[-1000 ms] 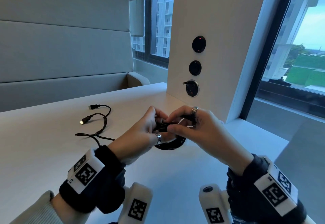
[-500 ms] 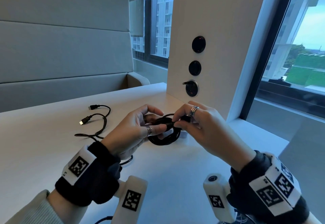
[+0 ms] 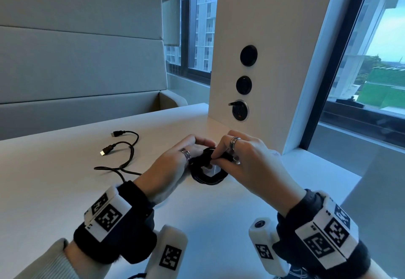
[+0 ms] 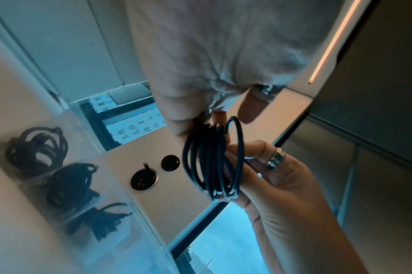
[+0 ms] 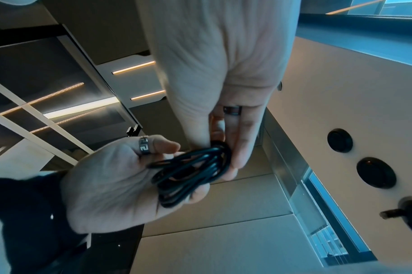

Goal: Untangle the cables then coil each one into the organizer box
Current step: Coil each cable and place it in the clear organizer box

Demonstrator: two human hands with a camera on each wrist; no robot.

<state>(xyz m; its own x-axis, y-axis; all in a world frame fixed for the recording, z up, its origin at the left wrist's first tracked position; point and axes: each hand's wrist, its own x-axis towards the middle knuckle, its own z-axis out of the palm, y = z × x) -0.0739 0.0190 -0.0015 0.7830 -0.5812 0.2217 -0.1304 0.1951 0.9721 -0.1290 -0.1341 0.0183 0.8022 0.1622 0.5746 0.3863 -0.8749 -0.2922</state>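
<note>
A coil of black cable (image 3: 208,176) hangs just above the white table (image 3: 54,191), held between both hands. My left hand (image 3: 173,167) grips its left side, fingers curled through the loops (image 5: 193,170). My right hand (image 3: 247,160) pinches the coil's top and right side with thumb and fingertips (image 4: 211,157). A second black cable (image 3: 129,153) lies loose on the table to the left, both its plugs free, and its tail runs behind my left wrist. The clear organizer box (image 4: 120,187) shows in the left wrist view, with coiled cables (image 4: 68,183) in its compartments.
A white pillar (image 3: 263,37) with round black sockets (image 3: 241,111) stands just behind my hands. A window is on the right and a padded grey bench back on the left. The table edge drops off at the right.
The coil is now drawn tighter between my hands. My right fingers have closed over its top, and my left hand has slid round its left side. The loose cable has not moved.
</note>
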